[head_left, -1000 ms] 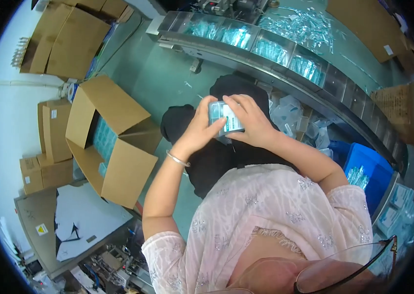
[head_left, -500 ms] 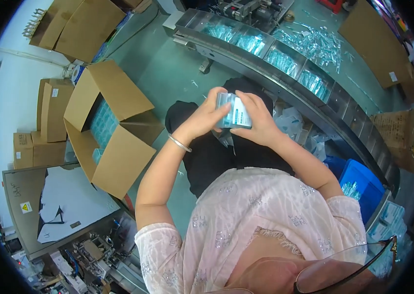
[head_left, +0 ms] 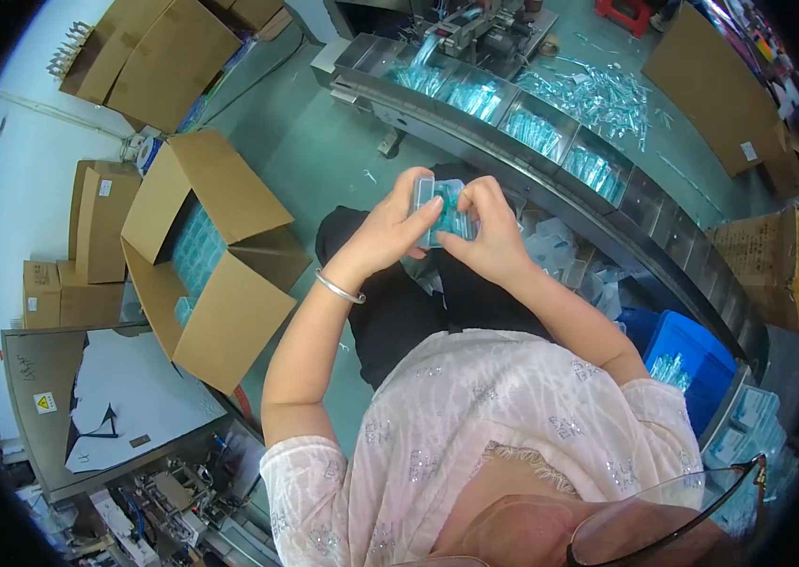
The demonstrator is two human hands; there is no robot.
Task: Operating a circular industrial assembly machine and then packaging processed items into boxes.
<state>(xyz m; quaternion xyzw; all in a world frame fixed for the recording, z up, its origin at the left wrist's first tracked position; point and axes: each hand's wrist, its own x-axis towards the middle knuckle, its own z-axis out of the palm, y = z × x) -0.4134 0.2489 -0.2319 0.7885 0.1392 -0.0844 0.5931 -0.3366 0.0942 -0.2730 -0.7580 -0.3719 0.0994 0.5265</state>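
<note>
Above my lap, both hands hold a small clear plastic box (head_left: 453,210) with teal contents showing inside. My left hand (head_left: 394,227) wraps round its left side, thumb lying across the face. On the right side, the curled fingers and thumb of my right hand (head_left: 492,231) grip the edge. Whether the box's lid is shut cannot be made out. A silver bangle (head_left: 339,287) circles my left wrist.
An open carton (head_left: 234,326) holding rows of clear teal boxes stands at left. A curved metal conveyor (head_left: 513,151), its compartments full of teal slim packets, runs across the front and right. Loose packets (head_left: 598,99) lie beyond it. A blue bin (head_left: 693,354) stands at right.
The box has turned in my hands: its white printed face is replaced by a see-through side showing teal contents. My right fingers have curled in. A bundle now shows above the conveyor's far-left compartment.
</note>
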